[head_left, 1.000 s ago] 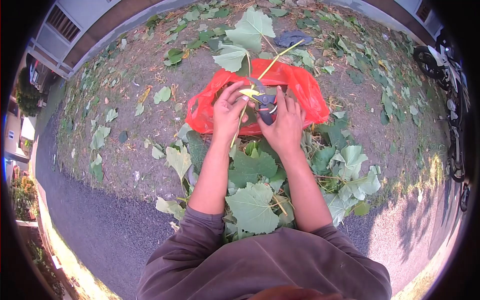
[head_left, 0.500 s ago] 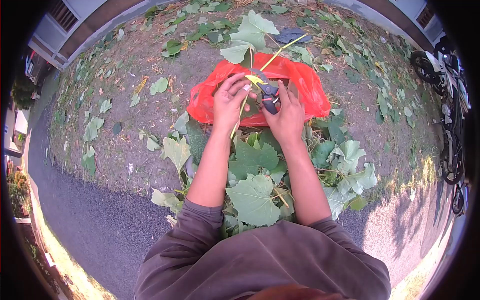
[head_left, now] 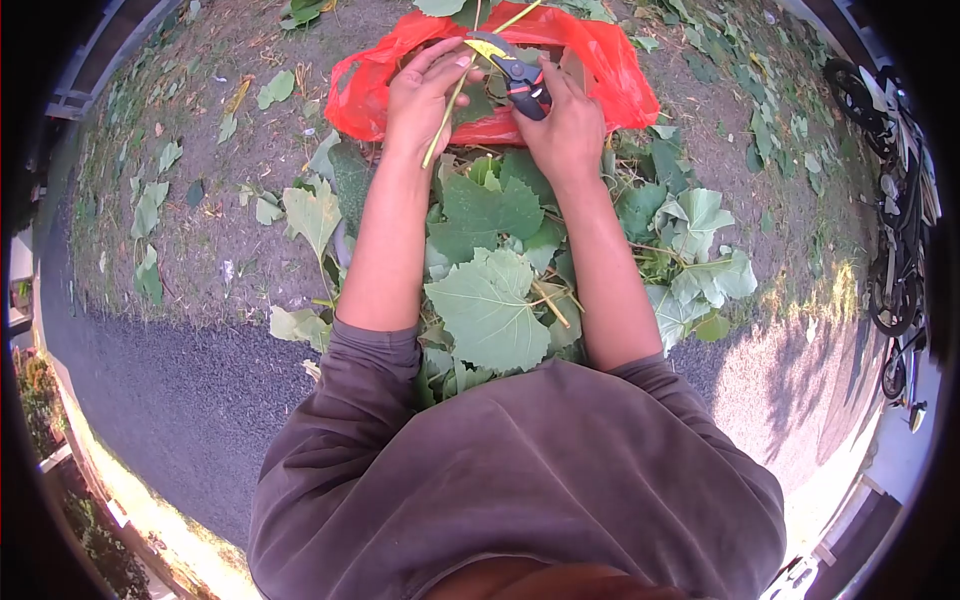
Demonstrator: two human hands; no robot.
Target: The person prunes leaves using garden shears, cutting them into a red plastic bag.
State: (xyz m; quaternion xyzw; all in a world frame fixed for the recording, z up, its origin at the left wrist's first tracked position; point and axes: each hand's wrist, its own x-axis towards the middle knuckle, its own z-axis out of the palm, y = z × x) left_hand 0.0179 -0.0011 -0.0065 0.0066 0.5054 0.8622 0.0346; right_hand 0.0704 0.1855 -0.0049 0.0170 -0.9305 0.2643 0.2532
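well, from where i watch, the far left has dark asphalt curving below a strip of bare soil dotted with loose green leaves, one yellowish leaf among them. next comes the red plastic bag, mouth spread open, its left side just beside the left hand. i see that hand pinching a green stem between thumb and fingers, the other fingers loosely bent; the stem slants from near the wrist up to the right, past the bag's far rim. below, between the two forearms, lies a heap of big leaves, a broad pale one on top, with a cut twig near its right edge. over the bag's mouth are the pruning shears, their dark handles down by the right hand and the yellow-marked blade up at the stem, close to the left fingertips; i cannot tell how far the blades are parted. the right hand has its thumb and fingers closed around the handles. further right i get more drooping leaves beside the right forearm, then, at the far edge, a row of parked motorbikes
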